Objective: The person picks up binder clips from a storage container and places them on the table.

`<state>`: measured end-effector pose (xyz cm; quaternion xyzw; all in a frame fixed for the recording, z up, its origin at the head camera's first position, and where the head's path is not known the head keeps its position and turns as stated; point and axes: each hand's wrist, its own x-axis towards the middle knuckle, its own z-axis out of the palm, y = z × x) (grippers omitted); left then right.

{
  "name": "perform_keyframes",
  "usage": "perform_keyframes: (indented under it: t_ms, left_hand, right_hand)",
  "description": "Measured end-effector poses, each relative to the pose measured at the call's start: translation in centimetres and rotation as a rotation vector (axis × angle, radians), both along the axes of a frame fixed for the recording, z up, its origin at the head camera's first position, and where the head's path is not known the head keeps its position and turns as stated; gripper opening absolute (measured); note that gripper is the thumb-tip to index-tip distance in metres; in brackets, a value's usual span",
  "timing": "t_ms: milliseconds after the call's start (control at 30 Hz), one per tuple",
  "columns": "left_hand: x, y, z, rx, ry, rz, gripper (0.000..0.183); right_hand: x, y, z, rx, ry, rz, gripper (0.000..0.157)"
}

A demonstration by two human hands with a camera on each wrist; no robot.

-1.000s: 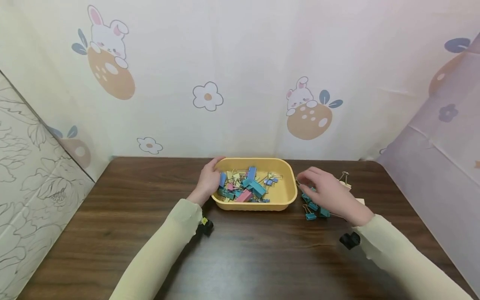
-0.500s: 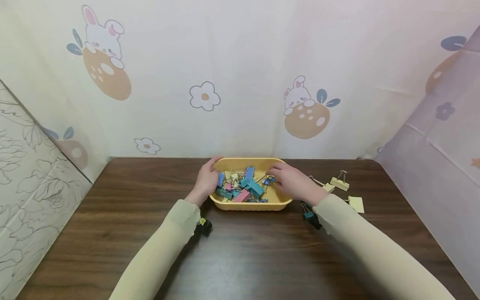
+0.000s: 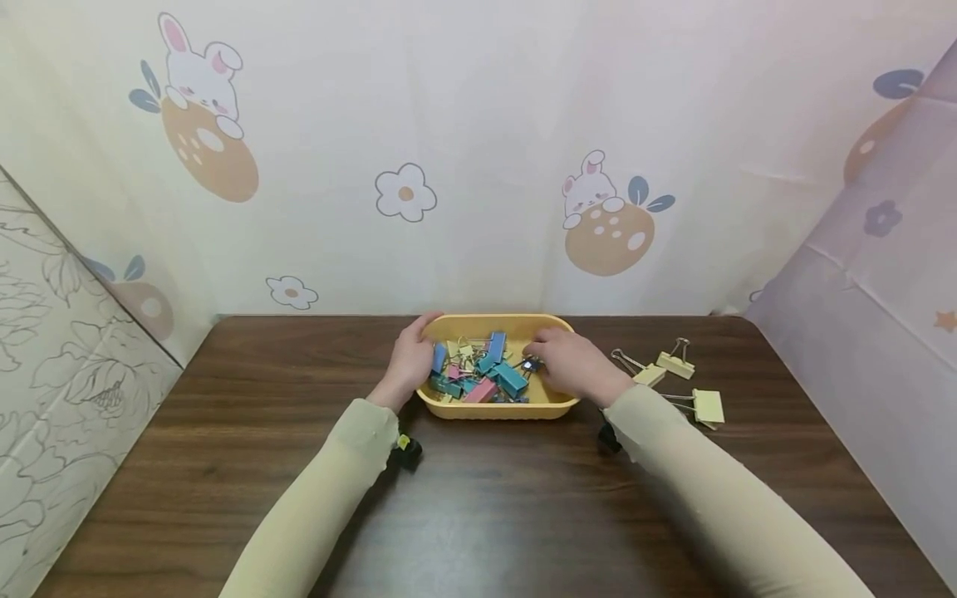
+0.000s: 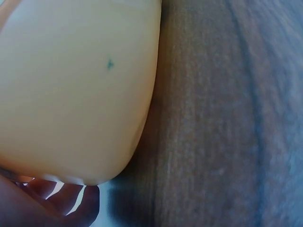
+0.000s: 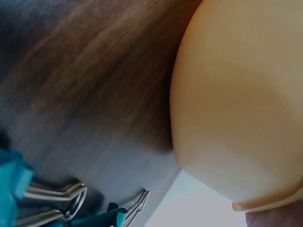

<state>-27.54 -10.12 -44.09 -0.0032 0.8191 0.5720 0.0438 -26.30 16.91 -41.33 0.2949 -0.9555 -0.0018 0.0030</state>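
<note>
A yellow plastic bin (image 3: 553, 400) holds several binder clips in teal, blue, pink and yellow. My left hand (image 3: 409, 364) grips its left end; in the left wrist view, curled fingers (image 4: 83, 205) show beside the bin wall (image 4: 80, 109). My right hand (image 3: 571, 361) reaches over the right rim, its fingertips right at a small blue binder clip (image 3: 532, 364). Whether they pinch it I cannot tell. In the right wrist view the bin wall (image 5: 236, 109) hides most of that hand.
Several yellow binder clips (image 3: 709, 407) lie on the dark wooden table (image 3: 493, 498) right of the bin. Teal binder clips (image 5: 99, 220) lie beside the bin, mostly hidden by the right forearm in the head view. A patterned curtain (image 3: 478, 166) hangs behind.
My right hand has moved left from over the teal clips beside the bin into the bin, down to the small blue clips. The left hand keeps its grip on the bin.
</note>
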Motion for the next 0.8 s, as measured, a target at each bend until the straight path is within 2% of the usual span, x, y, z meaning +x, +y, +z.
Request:
perform_keyframes:
  t_ms: [267, 633, 800]
  left_hand:
    - [0.08, -0.02, 0.04, 0.003, -0.003, 0.002, 0.049]
    - [-0.12, 0.09, -0.1, 0.005, 0.011, -0.005, 0.05]
    - [-0.04, 0.04, 0.03, 0.004, 0.009, 0.002, 0.049]
  right_hand:
    - [0.14, -0.15, -0.01, -0.004, 0.0, -0.027, 0.035]
    - [0.07, -0.93, -0.29, 0.054, 0.029, -0.07, 0.025]
    - [-0.07, -0.75, -0.4, 0.016, 0.026, -0.079, 0.031]
